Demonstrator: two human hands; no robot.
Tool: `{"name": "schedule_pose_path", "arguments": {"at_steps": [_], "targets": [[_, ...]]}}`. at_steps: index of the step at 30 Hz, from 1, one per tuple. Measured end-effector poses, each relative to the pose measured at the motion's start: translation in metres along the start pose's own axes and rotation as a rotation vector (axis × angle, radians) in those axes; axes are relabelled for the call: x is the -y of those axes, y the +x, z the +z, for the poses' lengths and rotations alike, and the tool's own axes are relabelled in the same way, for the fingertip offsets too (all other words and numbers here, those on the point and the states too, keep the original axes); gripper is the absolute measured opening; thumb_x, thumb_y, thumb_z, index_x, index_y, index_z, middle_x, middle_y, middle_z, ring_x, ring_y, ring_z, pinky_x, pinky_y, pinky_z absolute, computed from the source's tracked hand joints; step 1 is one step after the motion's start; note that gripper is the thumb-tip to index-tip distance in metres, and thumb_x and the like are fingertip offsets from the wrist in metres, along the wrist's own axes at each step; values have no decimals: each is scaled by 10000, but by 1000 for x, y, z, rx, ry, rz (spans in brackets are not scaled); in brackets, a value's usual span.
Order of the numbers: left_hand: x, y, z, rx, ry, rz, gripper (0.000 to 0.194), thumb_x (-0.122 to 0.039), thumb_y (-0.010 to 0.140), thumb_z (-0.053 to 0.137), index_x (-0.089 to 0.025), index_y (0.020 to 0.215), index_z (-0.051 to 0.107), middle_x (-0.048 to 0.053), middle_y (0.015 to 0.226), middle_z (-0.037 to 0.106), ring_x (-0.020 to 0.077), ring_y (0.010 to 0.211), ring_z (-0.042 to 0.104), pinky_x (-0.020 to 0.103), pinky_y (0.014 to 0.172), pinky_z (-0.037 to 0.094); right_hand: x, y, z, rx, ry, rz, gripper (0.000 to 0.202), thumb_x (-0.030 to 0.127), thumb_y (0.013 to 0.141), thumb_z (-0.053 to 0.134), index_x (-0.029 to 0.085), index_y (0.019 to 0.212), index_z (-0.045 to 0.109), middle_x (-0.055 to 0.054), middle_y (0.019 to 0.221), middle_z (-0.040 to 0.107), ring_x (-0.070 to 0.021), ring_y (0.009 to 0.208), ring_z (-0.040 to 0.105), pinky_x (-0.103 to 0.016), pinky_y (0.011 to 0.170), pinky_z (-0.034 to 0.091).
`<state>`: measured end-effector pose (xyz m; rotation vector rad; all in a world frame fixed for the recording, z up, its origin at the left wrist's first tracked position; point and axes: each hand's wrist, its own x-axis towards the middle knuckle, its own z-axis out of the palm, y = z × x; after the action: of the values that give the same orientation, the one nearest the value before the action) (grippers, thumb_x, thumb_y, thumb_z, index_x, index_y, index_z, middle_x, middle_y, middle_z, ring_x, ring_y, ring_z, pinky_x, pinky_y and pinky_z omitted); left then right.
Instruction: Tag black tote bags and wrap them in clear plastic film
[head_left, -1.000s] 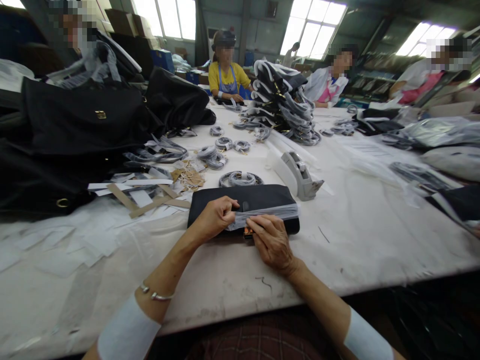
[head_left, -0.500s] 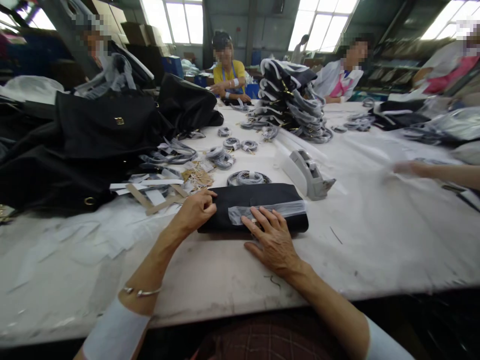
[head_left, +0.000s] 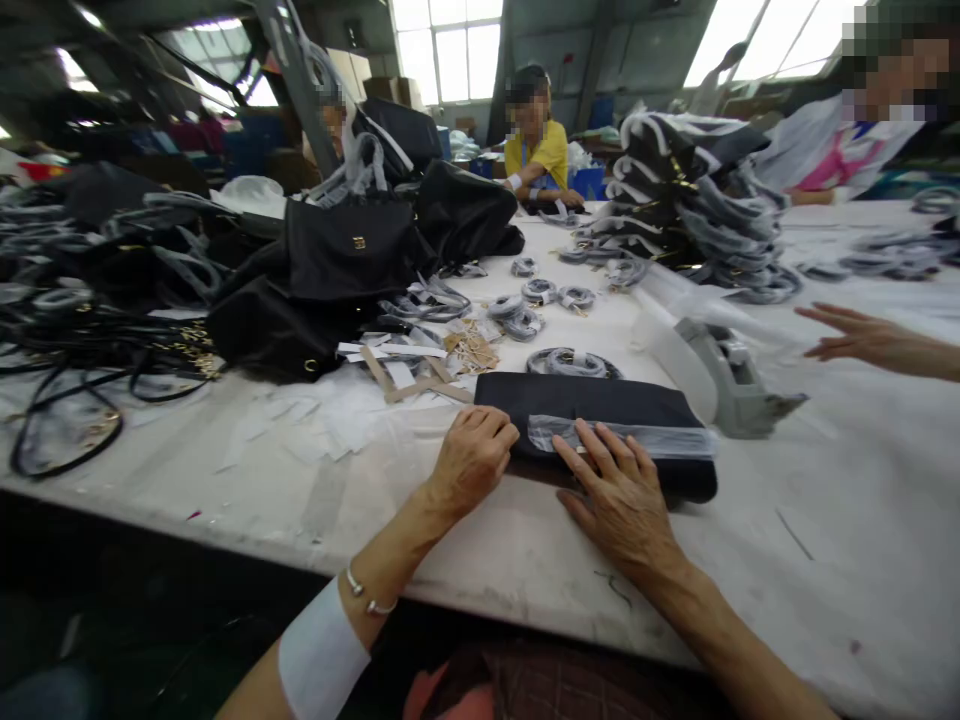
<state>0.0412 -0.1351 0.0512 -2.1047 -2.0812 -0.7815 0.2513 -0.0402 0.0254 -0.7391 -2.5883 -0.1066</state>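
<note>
A black folded bag (head_left: 637, 400) lies flat on the white-covered table, with a strip of clear plastic wrap (head_left: 675, 441) along its front. My left hand (head_left: 474, 455) is closed at the bag's left edge, its fingers curled together; what they pinch, if anything, is hidden. Spread over the plastic strip and the bag's front is my right hand (head_left: 619, 490), fingers apart and palm down. Just behind the bag sits a wrapped coiled strap (head_left: 574, 362).
A grey tape dispenser (head_left: 731, 385) stands right of the bag. Black bags (head_left: 352, 250) and loose straps (head_left: 67, 370) are heaped at left. Wrapped bags (head_left: 690, 200) are stacked behind. Another person's hand (head_left: 877, 338) reaches in from the right. Paper strips (head_left: 405, 370) lie left of centre.
The view has turned left, so the table's contents appear further right. My left hand has shifted slightly down along the bag's left edge. The other person's hand is now clear, with fingers extended.
</note>
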Motion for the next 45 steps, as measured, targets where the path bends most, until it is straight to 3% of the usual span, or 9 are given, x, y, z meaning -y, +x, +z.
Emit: {"name": "schedule_pose_path", "arguments": {"at_steps": [4, 9, 18, 25, 28, 31, 36, 42, 45], "targets": [[-15, -45, -2, -159, -602, -507, 125, -155, 839, 534, -209, 887, 637, 60, 874, 644, 209, 885, 605, 369, 854, 487, -2, -1, 4, -17, 7, -7, 592, 374, 798, 678, 305, 1362, 512, -68, 1476, 432, -337, 1333, 365, -532, 1117, 207], [-17, -51, 9, -687, -1581, -1084, 178, -140, 802, 645, -160, 973, 598, 92, 1010, 665, 168, 958, 657, 289, 872, 538, -2, -1, 4, -44, 7, -16, 578, 339, 793, 681, 294, 1348, 529, -79, 1463, 448, -340, 1324, 377, -538, 1113, 211], [25, 2, 10, -889, -1698, -1204, 117, -66, 816, 583, -163, 774, 533, 13, 687, 628, 95, 627, 640, 220, 669, 557, 0, 2, 3, -52, 35, 6, 593, 347, 769, 719, 307, 1333, 540, -70, 1454, 464, -327, 1316, 393, -528, 1113, 212], [26, -15, -3, -1073, -1369, -1065, 121, -211, 827, 580, -188, 735, 506, -58, 635, 566, 78, 613, 574, 195, 657, 486, 0, 1, 4, -58, 58, 16, 599, 329, 769, 718, 316, 1338, 531, -67, 1459, 458, -333, 1319, 389, -545, 1110, 213], [8, -29, -17, -918, -904, -861, 127, -250, 831, 583, -199, 721, 547, -37, 687, 589, 122, 705, 573, 242, 746, 475, 1, 3, 2, -53, 71, 13, 589, 316, 772, 713, 307, 1334, 534, -75, 1457, 460, -335, 1315, 392, -551, 1105, 213], [-19, -22, -18, -428, -372, -410, 219, -299, 862, 548, -216, 659, 545, 7, 671, 584, 169, 684, 553, 293, 713, 458, 1, 3, 1, -48, 72, 20, 579, 279, 787, 688, 308, 1341, 523, -71, 1465, 450, -329, 1319, 387, -546, 1107, 207], [-61, 13, -10, 214, -217, 199, 137, -320, 870, 589, -218, 795, 643, 59, 776, 668, 189, 719, 602, 284, 677, 443, -4, 1, 7, -81, 93, 11, 446, 308, 826, 633, 263, 1267, 590, -78, 1454, 465, -315, 1317, 388, -514, 1112, 212], [-28, 20, -52, -60, -368, -97, 202, -293, 929, 478, -216, 880, 658, 36, 811, 682, 171, 771, 624, 275, 750, 480, -1, 2, 6, -81, 92, 10, 481, 307, 862, 607, 315, 1335, 523, -63, 1464, 451, -310, 1337, 366, -539, 1112, 197], [8, 27, -59, 44, -252, -65, 280, -251, 874, 541, -244, 1138, 633, 71, 1183, 649, 238, 1146, 554, 392, 1030, 389, 1, 3, 3, -71, 91, 29, 542, 302, 814, 669, 304, 1335, 521, -75, 1458, 456, -321, 1330, 374, -548, 1111, 203]]}}
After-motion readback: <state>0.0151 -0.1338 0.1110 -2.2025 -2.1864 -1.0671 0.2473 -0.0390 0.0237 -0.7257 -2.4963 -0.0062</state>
